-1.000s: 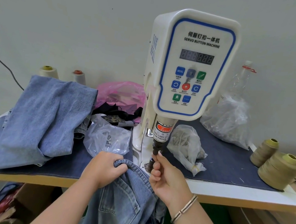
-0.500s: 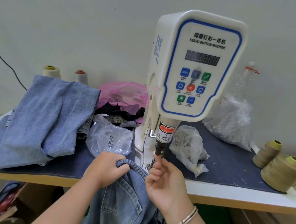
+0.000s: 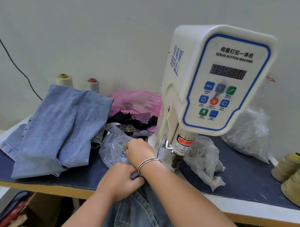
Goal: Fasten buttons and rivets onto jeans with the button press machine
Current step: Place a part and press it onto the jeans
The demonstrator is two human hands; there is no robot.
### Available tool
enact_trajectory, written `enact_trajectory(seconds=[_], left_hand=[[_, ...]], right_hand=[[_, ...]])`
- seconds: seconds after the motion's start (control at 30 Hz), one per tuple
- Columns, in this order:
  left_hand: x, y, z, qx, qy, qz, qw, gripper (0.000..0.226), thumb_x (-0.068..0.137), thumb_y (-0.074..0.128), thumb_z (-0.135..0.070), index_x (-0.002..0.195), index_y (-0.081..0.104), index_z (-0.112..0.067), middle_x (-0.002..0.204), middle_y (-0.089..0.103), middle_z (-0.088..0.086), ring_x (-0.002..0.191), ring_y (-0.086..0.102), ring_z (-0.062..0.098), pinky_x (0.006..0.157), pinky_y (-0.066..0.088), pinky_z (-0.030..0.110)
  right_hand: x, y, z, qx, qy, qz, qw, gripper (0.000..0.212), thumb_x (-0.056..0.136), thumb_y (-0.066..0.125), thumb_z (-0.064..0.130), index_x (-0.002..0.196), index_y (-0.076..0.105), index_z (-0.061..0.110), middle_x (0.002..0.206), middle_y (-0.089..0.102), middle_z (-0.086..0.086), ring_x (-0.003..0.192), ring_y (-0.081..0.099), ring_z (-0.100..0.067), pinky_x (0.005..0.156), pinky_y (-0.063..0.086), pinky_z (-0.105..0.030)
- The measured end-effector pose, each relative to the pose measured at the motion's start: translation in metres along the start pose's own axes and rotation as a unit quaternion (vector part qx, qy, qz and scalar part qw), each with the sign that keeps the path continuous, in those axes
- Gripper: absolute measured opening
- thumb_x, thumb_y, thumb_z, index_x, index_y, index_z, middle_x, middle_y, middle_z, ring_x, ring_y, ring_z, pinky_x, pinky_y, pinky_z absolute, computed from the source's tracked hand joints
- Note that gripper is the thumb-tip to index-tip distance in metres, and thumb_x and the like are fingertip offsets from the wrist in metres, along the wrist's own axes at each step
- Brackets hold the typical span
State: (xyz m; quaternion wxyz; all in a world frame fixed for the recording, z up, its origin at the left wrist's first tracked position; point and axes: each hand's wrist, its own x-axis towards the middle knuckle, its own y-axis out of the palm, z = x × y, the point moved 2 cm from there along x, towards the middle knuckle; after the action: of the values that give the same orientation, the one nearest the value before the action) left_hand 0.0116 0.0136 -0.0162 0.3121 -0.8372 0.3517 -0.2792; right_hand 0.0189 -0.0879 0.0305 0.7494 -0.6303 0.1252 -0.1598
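Note:
The white servo button machine stands on the table, its punch pointing down with nothing under its tip that I can see. My left hand grips the waistband of the dark blue jeans, which hang over the table's front edge. My right hand, with a bracelet on its wrist, crosses above the left hand. It reaches into the clear bag of small metal parts left of the machine base. Its fingertips are buried in the plastic.
A folded pile of light denim covers the left of the table. A pink bag and dark scraps lie behind. Another clear bag sits right of the punch. Thread cones stand far right, cardboard boxes under the table.
My right hand left the punch tip and swung left across my left hand into the clear bag. The left hand kept its grip on the waistband.

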Motion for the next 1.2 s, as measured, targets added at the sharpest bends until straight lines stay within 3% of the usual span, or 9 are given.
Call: enact_trajectory(seconds=[0.17, 0.3, 0.43, 0.57, 0.77, 0.93, 1.07, 1.13, 1.2], left_hand=[[0.0, 0.001, 0.001, -0.007, 0.009, 0.005, 1.0, 0.037, 0.064, 0.043, -0.054, 0.049, 0.036, -0.022, 0.044, 0.039, -0.003, 0.046, 0.028, 0.014, 0.049, 0.02, 0.033], [0.0, 0.0, 0.0, 0.005, 0.014, 0.005, 1.0, 0.036, 0.071, 0.05, -0.046, 0.053, 0.035, -0.019, 0.044, 0.039, -0.003, 0.046, 0.029, 0.015, 0.05, 0.018, 0.033], [0.0, 0.0, -0.001, 0.01, 0.012, 0.01, 1.0, 0.036, 0.072, 0.049, -0.047, 0.053, 0.036, -0.019, 0.044, 0.039, -0.003, 0.046, 0.029, 0.016, 0.05, 0.017, 0.033], [0.0, 0.0, -0.002, 0.022, 0.004, 0.004, 1.0, 0.038, 0.067, 0.043, -0.053, 0.053, 0.035, -0.019, 0.045, 0.037, -0.002, 0.047, 0.027, 0.016, 0.05, 0.016, 0.032], [0.0, 0.001, -0.002, 0.043, -0.002, 0.009, 0.999, 0.035, 0.069, 0.046, -0.05, 0.056, 0.037, -0.018, 0.045, 0.039, -0.003, 0.046, 0.029, 0.017, 0.048, 0.016, 0.032], [0.0, 0.0, -0.004, 0.069, 0.0, 0.014, 0.998, 0.045, 0.067, 0.046, -0.05, 0.054, 0.03, -0.01, 0.041, 0.029, 0.002, 0.046, 0.028, 0.017, 0.048, 0.017, 0.033], [0.0, 0.0, -0.004, 0.07, 0.002, 0.022, 0.997, 0.045, 0.068, 0.048, -0.048, 0.052, 0.028, -0.012, 0.043, 0.03, 0.003, 0.046, 0.027, 0.018, 0.049, 0.018, 0.034], [0.0, -0.001, -0.004, 0.052, 0.006, 0.017, 0.998, 0.035, 0.067, 0.048, -0.046, 0.051, 0.035, -0.017, 0.044, 0.036, 0.001, 0.045, 0.028, 0.017, 0.048, 0.016, 0.032], [-0.001, -0.002, -0.004, 0.034, 0.013, 0.014, 0.999, 0.031, 0.066, 0.049, -0.047, 0.05, 0.04, -0.021, 0.044, 0.039, -0.003, 0.045, 0.031, 0.016, 0.047, 0.015, 0.03]], right_hand=[[0.014, 0.006, 0.007, -0.071, -0.026, -0.004, 0.997, 0.028, 0.09, 0.048, 0.009, 0.112, 0.064, 0.016, 0.11, 0.064, -0.008, 0.1, 0.062, -0.029, 0.07, 0.039, -0.031], [0.017, 0.006, 0.014, -0.136, -0.086, -0.009, 0.987, 0.03, 0.089, 0.052, 0.009, 0.115, 0.062, 0.02, 0.112, 0.064, -0.003, 0.102, 0.063, -0.025, 0.07, 0.04, -0.031], [0.017, 0.01, 0.017, -0.166, -0.146, -0.025, 0.975, 0.036, 0.088, 0.055, 0.01, 0.122, 0.056, 0.018, 0.123, 0.059, -0.002, 0.109, 0.06, -0.024, 0.074, 0.044, -0.033], [0.018, 0.013, 0.014, -0.181, -0.147, -0.007, 0.972, 0.04, 0.092, 0.051, 0.014, 0.132, 0.047, 0.016, 0.13, 0.054, -0.004, 0.115, 0.055, -0.025, 0.081, 0.045, -0.037], [0.014, 0.009, 0.018, -0.223, -0.16, -0.015, 0.961, 0.024, 0.09, 0.054, 0.01, 0.112, 0.061, 0.013, 0.116, 0.062, -0.005, 0.106, 0.06, -0.025, 0.07, 0.037, -0.032], [0.012, 0.008, 0.019, -0.234, -0.174, -0.024, 0.956, 0.023, 0.089, 0.053, 0.008, 0.111, 0.062, 0.011, 0.115, 0.063, -0.007, 0.105, 0.061, -0.027, 0.071, 0.041, -0.033], [0.011, 0.008, 0.013, -0.158, -0.149, -0.054, 0.975, 0.021, 0.09, 0.051, 0.007, 0.11, 0.058, 0.011, 0.112, 0.064, -0.008, 0.101, 0.063, -0.029, 0.067, 0.038, -0.033], [0.008, 0.004, 0.007, -0.034, -0.091, -0.073, 0.993, 0.016, 0.093, 0.048, 0.01, 0.108, 0.055, 0.01, 0.108, 0.064, -0.012, 0.096, 0.062, -0.032, 0.067, 0.038, -0.033], [-0.003, 0.0, 0.0, 0.133, -0.037, -0.098, 0.986, 0.011, 0.095, 0.048, 0.016, 0.099, 0.057, 0.011, 0.096, 0.067, -0.012, 0.087, 0.061, -0.031, 0.067, 0.043, -0.033]])
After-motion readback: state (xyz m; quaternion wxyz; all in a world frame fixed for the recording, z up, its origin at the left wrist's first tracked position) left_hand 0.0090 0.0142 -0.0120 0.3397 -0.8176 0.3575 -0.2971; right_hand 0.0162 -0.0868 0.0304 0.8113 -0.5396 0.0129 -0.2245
